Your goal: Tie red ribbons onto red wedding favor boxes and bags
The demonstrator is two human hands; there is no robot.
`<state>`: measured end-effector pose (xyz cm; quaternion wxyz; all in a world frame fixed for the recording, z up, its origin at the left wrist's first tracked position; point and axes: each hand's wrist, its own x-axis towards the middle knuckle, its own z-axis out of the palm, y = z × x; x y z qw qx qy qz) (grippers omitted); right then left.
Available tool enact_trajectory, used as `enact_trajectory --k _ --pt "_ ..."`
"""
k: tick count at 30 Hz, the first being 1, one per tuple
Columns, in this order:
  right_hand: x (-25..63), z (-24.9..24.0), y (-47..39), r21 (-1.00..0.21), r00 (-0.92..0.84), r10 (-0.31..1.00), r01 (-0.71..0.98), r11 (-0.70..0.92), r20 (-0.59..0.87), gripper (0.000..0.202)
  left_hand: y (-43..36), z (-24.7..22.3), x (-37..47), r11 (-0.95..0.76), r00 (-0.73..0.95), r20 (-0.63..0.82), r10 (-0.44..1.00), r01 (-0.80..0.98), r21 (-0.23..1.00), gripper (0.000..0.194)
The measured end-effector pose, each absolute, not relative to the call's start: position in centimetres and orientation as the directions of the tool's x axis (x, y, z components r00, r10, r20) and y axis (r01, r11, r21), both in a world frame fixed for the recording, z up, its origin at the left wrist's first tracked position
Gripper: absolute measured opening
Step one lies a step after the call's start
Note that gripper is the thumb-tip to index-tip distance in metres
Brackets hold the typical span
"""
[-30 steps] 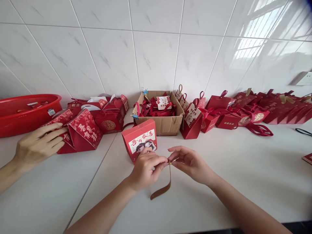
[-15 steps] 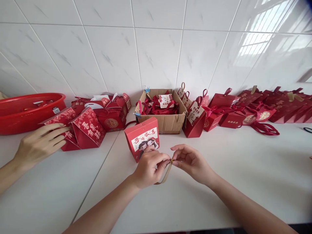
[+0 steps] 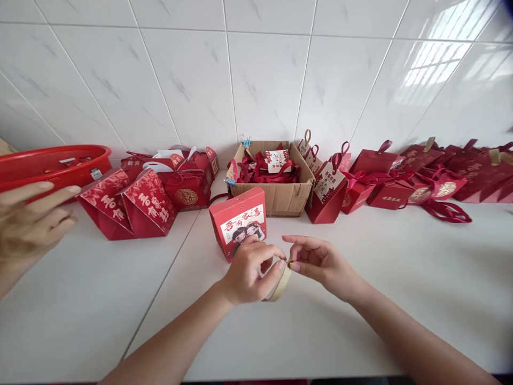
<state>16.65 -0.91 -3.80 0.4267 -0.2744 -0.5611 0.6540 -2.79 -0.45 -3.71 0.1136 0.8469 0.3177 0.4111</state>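
Between my two hands, over the white table, a gold ribbon point(image 3: 281, 286) hangs in a loop. My left hand point(image 3: 253, 269) pinches it near its ends, thumb against forefinger. From the other side my right hand point(image 3: 320, 266) grips the same end with thumb and fingertips. Just behind my left hand stands a red gift box point(image 3: 237, 218) with a cartoon couple and writing on its front; my fingers hide its lower part.
Another person's hand point(image 3: 34, 227) is at the left by two red boxes point(image 3: 148, 206) and a red basin point(image 3: 52, 170). A cardboard box point(image 3: 280, 199) of red ribbons and tags stands behind; red gift boxes point(image 3: 390, 192) line the wall at right.
The other person's hand has drawn back leftward from the red boxes. My hands remain together at the ribbon, its loop now turned more broadly to view. The whole view has shifted slightly.
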Motion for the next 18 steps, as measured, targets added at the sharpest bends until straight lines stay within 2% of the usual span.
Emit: enact_trajectory --k 5,18 --pt "17.25 -3.56 -1.06 -0.971 -0.560 0.826 -0.223 -0.082 0.059 0.034 -0.21 -3.54 -3.21 -0.709 0.371 0.621 0.690 0.516 0.480 0.013" --pt "17.26 -3.35 -1.17 -0.989 -0.640 0.768 -0.112 -0.092 0.001 0.036 -0.14 -3.59 -3.50 -0.789 0.456 0.671 0.585 0.513 0.339 0.019"
